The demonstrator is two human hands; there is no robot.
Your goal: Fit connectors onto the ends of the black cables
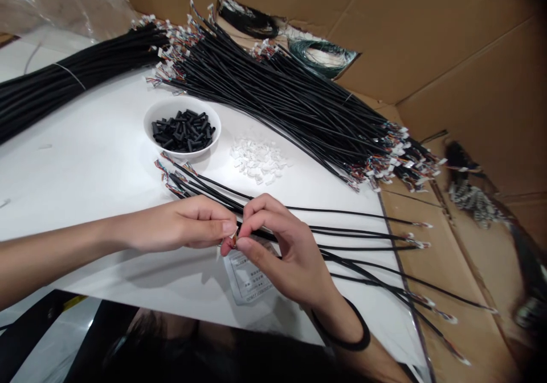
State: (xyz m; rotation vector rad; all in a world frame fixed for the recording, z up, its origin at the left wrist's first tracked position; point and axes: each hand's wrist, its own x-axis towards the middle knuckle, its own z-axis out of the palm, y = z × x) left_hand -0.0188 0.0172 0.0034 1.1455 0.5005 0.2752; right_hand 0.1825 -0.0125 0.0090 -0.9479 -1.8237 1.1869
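Note:
My left hand (199, 223) pinches a small white connector (234, 233) between thumb and fingers. Right beside it, my right hand (280, 240) has thumb and forefinger closed on the thin coloured wires (233, 241) at that connector. The fingers hide most of both. Under and behind my hands run several loose black cables (359, 232), their coloured wire ends spread at the left and right. A printed plastic bag (248, 277) lies partly beneath my right hand.
A white bowl (149, 138) holds short black tubes (183, 131). Small white connector pieces (260, 158) lie beside it. Large black cable bundles (273, 98) cross the back of the white table (98, 183). Cardboard (427, 29) stands behind and at the right.

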